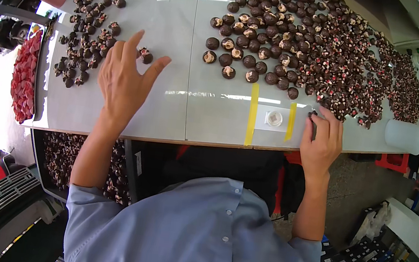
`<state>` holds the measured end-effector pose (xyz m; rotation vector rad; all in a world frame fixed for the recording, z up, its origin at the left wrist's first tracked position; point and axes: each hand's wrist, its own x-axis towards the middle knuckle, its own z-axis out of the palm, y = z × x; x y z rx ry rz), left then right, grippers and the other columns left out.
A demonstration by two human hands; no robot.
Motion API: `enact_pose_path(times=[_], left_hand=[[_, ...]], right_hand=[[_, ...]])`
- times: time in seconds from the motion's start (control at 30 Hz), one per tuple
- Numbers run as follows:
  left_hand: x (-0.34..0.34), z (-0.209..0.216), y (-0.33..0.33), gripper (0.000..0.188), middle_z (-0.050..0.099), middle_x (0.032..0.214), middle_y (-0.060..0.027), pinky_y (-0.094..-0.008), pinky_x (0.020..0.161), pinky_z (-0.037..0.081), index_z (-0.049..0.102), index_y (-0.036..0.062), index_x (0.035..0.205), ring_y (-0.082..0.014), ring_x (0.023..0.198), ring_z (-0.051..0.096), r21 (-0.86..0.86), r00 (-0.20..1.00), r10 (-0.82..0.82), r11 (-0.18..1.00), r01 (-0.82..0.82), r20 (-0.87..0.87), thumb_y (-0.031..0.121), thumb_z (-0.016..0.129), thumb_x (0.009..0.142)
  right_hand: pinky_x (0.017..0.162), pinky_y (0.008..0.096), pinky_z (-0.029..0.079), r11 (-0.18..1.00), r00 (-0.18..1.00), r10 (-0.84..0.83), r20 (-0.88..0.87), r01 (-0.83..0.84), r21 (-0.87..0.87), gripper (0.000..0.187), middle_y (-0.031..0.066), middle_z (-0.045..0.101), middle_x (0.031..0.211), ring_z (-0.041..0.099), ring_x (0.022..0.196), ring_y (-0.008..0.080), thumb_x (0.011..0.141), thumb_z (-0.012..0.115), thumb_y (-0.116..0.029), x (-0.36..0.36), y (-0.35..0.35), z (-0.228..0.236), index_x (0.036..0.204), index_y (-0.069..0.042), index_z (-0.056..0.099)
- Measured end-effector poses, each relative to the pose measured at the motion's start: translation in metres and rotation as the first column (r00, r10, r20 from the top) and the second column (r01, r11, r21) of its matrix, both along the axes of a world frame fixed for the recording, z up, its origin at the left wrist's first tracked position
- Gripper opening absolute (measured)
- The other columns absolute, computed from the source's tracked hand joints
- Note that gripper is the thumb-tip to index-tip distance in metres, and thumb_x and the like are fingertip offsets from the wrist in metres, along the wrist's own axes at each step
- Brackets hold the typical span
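My left hand (124,79) hovers over the left part of the table, fingers stretched and thumb spread, holding nothing I can see. A dark round piece with a reddish-pale top (146,56) lies beside its thumb and forefinger. Past its fingertips is a loose group of similar dark pieces (88,23). At the table's front edge, my right hand (324,144) is closed, with a small dark piece (313,115) between thumb and fingers. A round white part on a white square (274,119) sits left of this hand, between two yellow tape strips (252,113).
Dark brown balls with tan patches (266,32) spread over the back right, beside a heap of smaller dark pieces with pink and white bits (349,70). A whitish jug (404,137) lies at the right. Pink-red pieces fill a tray (38,80) at the left; an open drawer (138,163) sits below.
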<state>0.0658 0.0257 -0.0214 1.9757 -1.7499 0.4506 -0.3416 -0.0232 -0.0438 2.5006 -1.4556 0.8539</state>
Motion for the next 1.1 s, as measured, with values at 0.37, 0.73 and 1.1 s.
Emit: enact_pose_path(times=[0.37, 0.73, 1.1], left_hand=[[-0.091, -0.018, -0.040, 0.039, 0.064, 0.078, -0.0101, -0.0420, 0.055, 0.055, 0.057, 0.0069, 0.092, -0.0330, 0.066, 0.070, 0.238, 0.925, -0.347, 0.895, 0.376, -0.157, 0.034, 0.084, 0.089], [-0.083, 0.001, -0.040, 0.031, 0.068, 0.092, -0.0098, -0.0295, 0.069, 0.054, 0.064, -0.0024, 0.120, -0.0122, 0.077, 0.065, 0.171, 0.168, 0.048, 0.477, 0.862, -0.985, -0.004, 0.070, 0.090], [-0.089, -0.013, -0.034, 0.034, 0.070, 0.111, -0.0047, -0.0235, 0.078, 0.053, 0.065, -0.0016, 0.122, -0.0071, 0.090, 0.063, 0.047, -0.015, 0.118, 0.511, 0.859, -0.993, -0.001, 0.081, 0.092]], right_hand=[[0.069, 0.0341, 0.061, 0.985, 0.978, -0.015, 0.208, -0.021, 0.169, 0.025, 0.0145, 0.067, 0.115, 0.071, 0.087, 0.0265, 0.085, 0.081, 0.005, -0.003, 0.013, -0.004, 0.106, 0.000, 0.069], [0.086, 0.0303, 0.061, 0.879, 0.888, -0.038, 0.458, -0.189, 0.439, 0.030, 0.0110, 0.065, 0.120, 0.070, 0.106, 0.0192, 0.091, 0.071, 0.012, -0.006, 0.011, 0.012, 0.119, 0.002, 0.073], [0.091, 0.0296, 0.056, 0.849, 0.868, 0.079, 0.491, -0.316, 0.423, 0.033, 0.0130, 0.060, 0.129, 0.067, 0.109, 0.0181, 0.093, 0.070, 0.012, -0.011, 0.007, 0.011, 0.125, 0.004, 0.069]])
